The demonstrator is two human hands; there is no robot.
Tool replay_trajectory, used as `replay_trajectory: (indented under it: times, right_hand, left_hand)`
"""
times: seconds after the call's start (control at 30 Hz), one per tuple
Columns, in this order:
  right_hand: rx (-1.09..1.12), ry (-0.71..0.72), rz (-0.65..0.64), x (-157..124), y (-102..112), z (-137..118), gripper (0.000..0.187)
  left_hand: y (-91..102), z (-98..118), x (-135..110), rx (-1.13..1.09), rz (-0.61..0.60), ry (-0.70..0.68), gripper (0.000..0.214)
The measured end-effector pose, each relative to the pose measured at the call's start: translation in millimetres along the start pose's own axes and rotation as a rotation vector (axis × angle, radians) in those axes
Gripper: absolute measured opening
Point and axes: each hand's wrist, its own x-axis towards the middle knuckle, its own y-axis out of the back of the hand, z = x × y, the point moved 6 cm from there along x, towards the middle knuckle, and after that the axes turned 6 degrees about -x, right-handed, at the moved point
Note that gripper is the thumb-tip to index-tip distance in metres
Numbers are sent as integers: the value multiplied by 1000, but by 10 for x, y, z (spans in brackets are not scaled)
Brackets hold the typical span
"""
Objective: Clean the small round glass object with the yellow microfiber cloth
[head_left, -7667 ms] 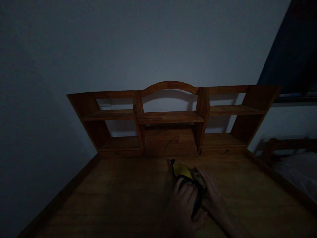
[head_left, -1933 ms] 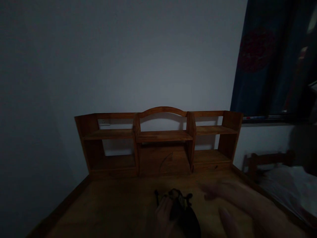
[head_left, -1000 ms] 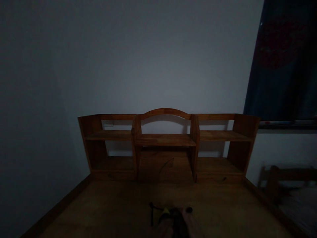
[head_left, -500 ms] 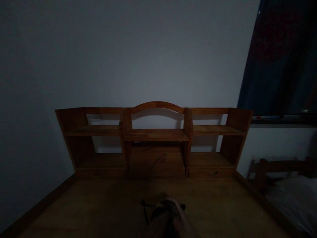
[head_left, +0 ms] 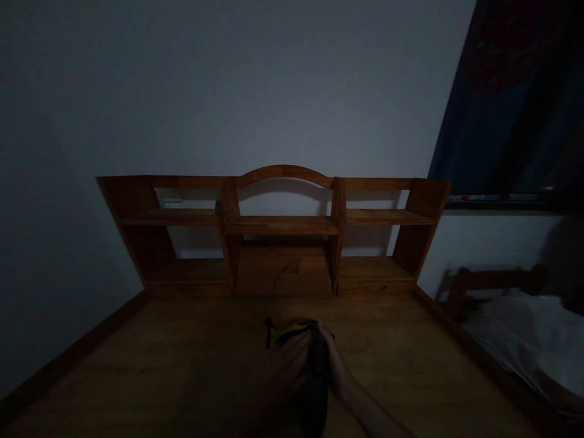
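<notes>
Grasping the right edge of a black-and-yellow item (head_left: pixel 314 395), the right hand (head_left: pixel 336 365) reaches in from the near right, its fingertips at the item's far end. The left hand (head_left: pixel 286 364) lies over the item's left side with its fingers slanting toward the right hand; in this dim light I cannot tell whether it grips or only rests there. The item looks soft, with a yellow patch at its far left and a darker body trailing toward the near edge. A short black strap end (head_left: pixel 268 333) sticks out on the left.

All of this is at the near middle of a wooden desk (head_left: pixel 387 359). Along the desk's far side stands a wooden shelf unit (head_left: pixel 283 225) with an arched top rail, and a curved dark mark (head_left: pixel 286 271) shows on its central panel. Behind rises a pale wall (head_left: pixel 274 79). Far right is a dark blue curtain (head_left: pixel 493 140); nearer, whitish material (head_left: pixel 533 340) lies beside a wooden rail (head_left: pixel 497 278).
</notes>
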Motion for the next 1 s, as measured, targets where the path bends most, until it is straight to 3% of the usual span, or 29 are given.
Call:
replay_trajectory:
  times: [0.13, 0.3, 0.37, 0.63, 0.73, 0.9, 1.0]
  right_hand:
    - [127, -32, -8, -8, -41, -93, 44]
    - [95, 14, -194, -29, -175, -227, 45]
    - [83, 8, -238, -32, -193, -243, 49]
    - [71, 92, -106, 61, -69, -239, 47]
    - [64, 111, -63, 88, -50, -214, 41]
    - [64, 72, -113, 75, -102, -167, 44]
    - [68, 41, -140, 54, -133, -152, 44]
  left_hand:
    - [41, 52, 78, 80, 28, -78, 46]
    - [-172, 126, 34, 78, 80, -155, 25]
    - [-237, 149, 4, 75, 94, -134, 28]
    - [-110, 160, 113, 17, -10, -102, 50]
    - [-135, 86, 157, 48, 6, -17, 55]
    - [-220, 31, 97, 61, 40, 73, 56]
    - [-229, 33, 27, 42, 66, 83, 45]
